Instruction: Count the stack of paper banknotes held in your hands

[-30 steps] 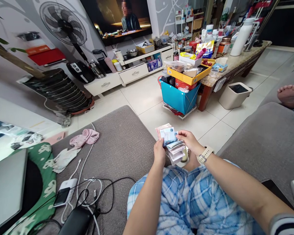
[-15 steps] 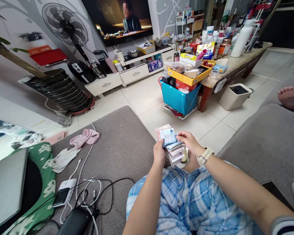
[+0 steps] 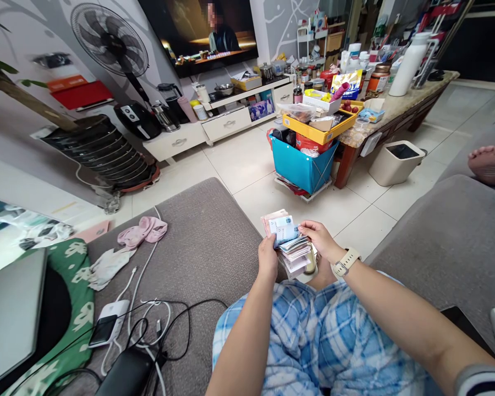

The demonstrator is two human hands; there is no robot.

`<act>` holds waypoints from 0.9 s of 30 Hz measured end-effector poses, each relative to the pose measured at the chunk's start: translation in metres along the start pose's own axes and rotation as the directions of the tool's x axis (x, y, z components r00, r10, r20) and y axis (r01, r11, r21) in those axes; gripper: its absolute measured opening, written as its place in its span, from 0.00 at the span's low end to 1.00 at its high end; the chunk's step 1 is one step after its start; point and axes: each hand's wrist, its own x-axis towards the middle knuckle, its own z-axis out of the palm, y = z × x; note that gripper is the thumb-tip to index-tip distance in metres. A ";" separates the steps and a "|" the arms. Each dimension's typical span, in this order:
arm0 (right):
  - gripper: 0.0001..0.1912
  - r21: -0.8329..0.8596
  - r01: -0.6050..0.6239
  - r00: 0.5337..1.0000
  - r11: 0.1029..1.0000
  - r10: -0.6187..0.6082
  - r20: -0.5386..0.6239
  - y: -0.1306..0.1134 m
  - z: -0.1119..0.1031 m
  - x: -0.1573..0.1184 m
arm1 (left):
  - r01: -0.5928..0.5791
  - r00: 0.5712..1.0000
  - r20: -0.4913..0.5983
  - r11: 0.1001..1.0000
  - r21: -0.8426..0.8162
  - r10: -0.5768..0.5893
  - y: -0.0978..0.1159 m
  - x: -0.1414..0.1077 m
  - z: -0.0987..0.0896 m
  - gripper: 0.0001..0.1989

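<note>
A thick stack of paper notes, folded over in layers, is held above my lap. Its upper part shows pinkish notes behind blue-and-white ones. My left hand grips the stack at its left side, thumb on top. With thumb and fingers pinched together, my right hand holds the right edge of a blue note. A cream watch is on my right wrist. The lower fingers of my left hand are hidden behind the paper.
Grey sofa to the left carries cables, a white power strip, cloths and a laptop. Ahead stand a blue bin, a cluttered table and a beige trash can. A person's bare foot rests at the right.
The blue note pinched by my right hand has shifted slightly to the right, with my fingers. My left hand stays in place on the stack.
</note>
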 end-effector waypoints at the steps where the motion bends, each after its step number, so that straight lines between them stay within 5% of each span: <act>1: 0.20 0.006 -0.006 1.000 1.000 0.006 0.001 0.000 0.000 0.000 | -0.002 1.000 -0.004 1.000 0.017 0.003 0.000 0.000 0.000 0.14; 27: 0.22 0.011 -0.018 0.997 1.000 0.017 0.074 0.006 -0.005 0.002 | 0.012 1.000 -0.003 1.000 0.003 -0.012 0.008 -0.005 0.006 0.12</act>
